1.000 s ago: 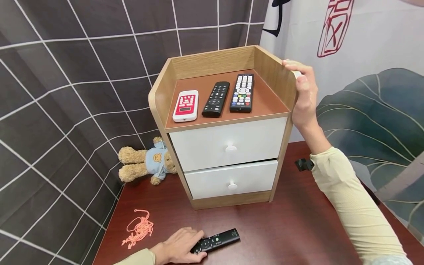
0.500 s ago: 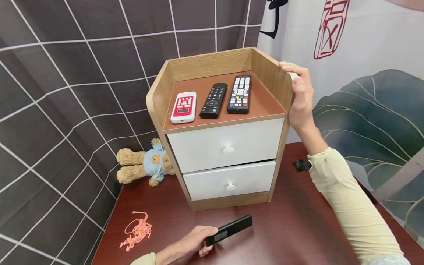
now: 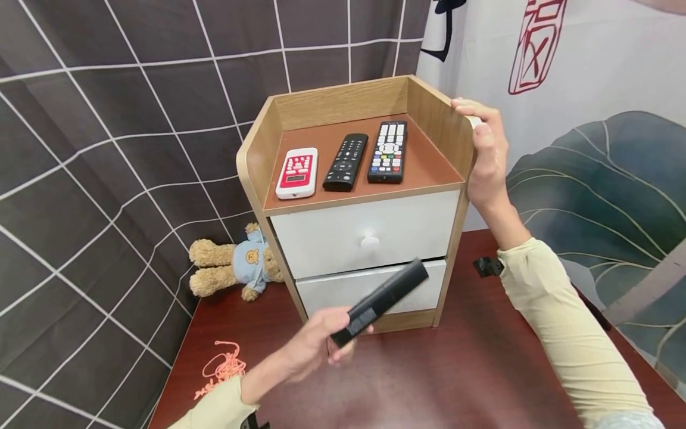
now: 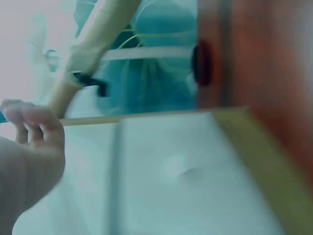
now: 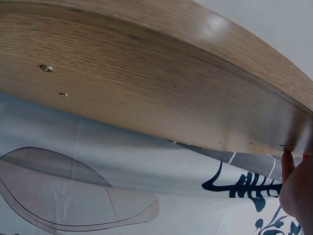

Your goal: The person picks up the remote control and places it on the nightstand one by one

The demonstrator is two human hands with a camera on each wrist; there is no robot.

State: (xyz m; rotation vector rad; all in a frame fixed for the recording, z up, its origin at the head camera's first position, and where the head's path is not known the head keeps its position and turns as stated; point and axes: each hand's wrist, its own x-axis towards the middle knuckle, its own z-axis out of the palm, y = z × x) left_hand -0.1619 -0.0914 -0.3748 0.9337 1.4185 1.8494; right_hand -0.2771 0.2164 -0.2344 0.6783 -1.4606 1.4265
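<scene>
In the head view my left hand point(image 3: 313, 341) grips a black remote control point(image 3: 383, 302) by its near end, thumb on top. The remote is raised and tilted, its far end overlapping the white drawers point(image 3: 327, 247) of a small wooden cabinet point(image 3: 343, 106). My left hand point(image 4: 36, 159) also shows at the left of the left wrist view, where the remote is hidden. Higher up, my right hand point(image 3: 489, 158) grips the top edge of the cabinet's right side panel point(image 5: 146, 83). Only part of the right hand point(image 5: 297, 188) shows in the right wrist view.
On the cabinet's brown top lie a white-and-red remote point(image 3: 297, 174), a slim black remote point(image 3: 347, 162) and a black remote with white buttons point(image 3: 388, 152). A teddy bear point(image 3: 249, 260) lies left of the cabinet. Pink string point(image 3: 227, 364) lies on the dark red table point(image 3: 429, 381).
My left hand has picked the black remote up off the table and carried it up and slightly right, in front of the drawers. My right hand has stayed on the side panel.
</scene>
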